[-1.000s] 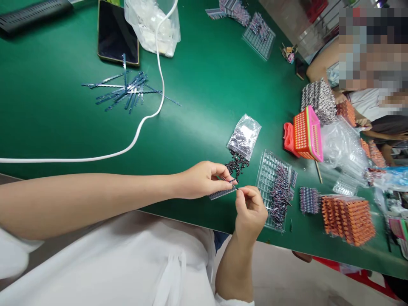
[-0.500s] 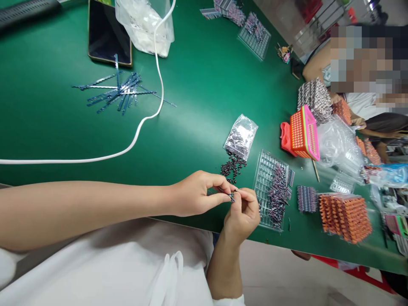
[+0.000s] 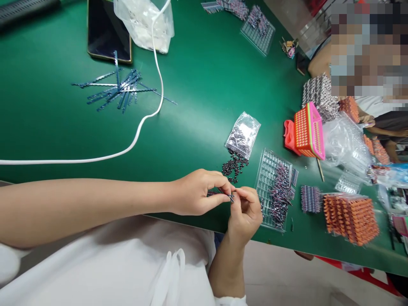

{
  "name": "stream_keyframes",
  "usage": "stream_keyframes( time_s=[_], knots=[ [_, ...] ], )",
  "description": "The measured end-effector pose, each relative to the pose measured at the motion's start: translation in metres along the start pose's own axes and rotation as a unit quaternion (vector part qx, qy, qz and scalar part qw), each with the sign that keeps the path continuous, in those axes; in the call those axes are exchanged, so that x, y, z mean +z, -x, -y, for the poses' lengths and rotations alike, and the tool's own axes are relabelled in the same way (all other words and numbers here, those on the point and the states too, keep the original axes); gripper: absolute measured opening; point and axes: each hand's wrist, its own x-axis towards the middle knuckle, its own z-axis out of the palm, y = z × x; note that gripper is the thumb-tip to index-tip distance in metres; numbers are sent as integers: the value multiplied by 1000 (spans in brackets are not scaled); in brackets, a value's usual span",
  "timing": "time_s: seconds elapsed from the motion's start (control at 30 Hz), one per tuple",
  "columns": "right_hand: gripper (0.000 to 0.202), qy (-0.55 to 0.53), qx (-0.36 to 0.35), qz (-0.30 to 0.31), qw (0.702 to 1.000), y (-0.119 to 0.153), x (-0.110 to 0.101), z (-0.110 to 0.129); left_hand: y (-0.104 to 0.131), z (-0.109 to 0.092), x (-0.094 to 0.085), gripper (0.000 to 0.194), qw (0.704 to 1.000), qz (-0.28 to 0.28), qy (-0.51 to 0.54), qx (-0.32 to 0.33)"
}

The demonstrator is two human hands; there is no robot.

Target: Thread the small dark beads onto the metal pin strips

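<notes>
My left hand (image 3: pixel 200 193) reaches in from the left, thumb and fingers pinched on a thin dark strip (image 3: pixel 231 198). Fingertip to fingertip with it, my right hand (image 3: pixel 245 212) is closed in a pinch at the strip's end; whatever it grips is too small to make out. Just beyond my fingers lie loose dark beads (image 3: pixel 234 166), at the mouth of a clear bag (image 3: pixel 243 135) of beads. Right of my right hand a clear ridged tray (image 3: pixel 266 174) bears a heap of thin purplish pieces (image 3: pixel 280 195).
A white cable (image 3: pixel 140 127) curves past blue strips (image 3: pixel 127 87) and a dark tablet (image 3: pixel 108 32). Farther right are an orange and pink basket (image 3: pixel 304 129), orange stacked pieces (image 3: pixel 350 216) and plastic bags (image 3: pixel 344 138). Another person (image 3: pixel 320 61) sits across the green table (image 3: pixel 197 93).
The view has shifted slightly, so the things at the right appear farther right. Both hands stay together in nearly the same pose.
</notes>
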Motion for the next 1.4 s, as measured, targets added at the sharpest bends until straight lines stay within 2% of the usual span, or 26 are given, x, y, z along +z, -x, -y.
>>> stream_keyframes(
  time_s=[0.13,0.2,0.4,0.53,0.67,0.77,0.93,1.03,1.23,1.4],
  knots=[
    [24,92,-97,4,991,2,-7,0,-2,-4,-2,12,998,6,52,-45],
    [25,139,-139,-9,981,3,-8,-1,-3,-5,-2,13,994,14,87,-68],
    [21,218,-184,-58,957,8,-6,-4,-4,-4,-1,12,983,17,164,-80],
    [22,238,-195,-64,949,9,-7,-7,-3,-5,-1,12,984,7,160,-81],
    [24,233,-199,-53,950,9,-7,-8,-3,-5,-2,10,992,0,112,-55],
    [22,230,-188,-50,954,9,-6,-7,-1,-3,-1,10,998,-7,53,-16],
    [20,196,-147,-55,968,10,-4,-6,2,3,2,11,996,-13,0,85],
    [24,178,-140,-56,972,10,-4,-6,1,3,3,10,994,-18,-12,106],
    [23,202,-163,-69,963,10,-3,-8,1,1,3,11,997,-13,2,76],
    [22,198,-167,-76,963,10,-2,-8,0,-2,2,11,999,1,48,-25]
  ],
)
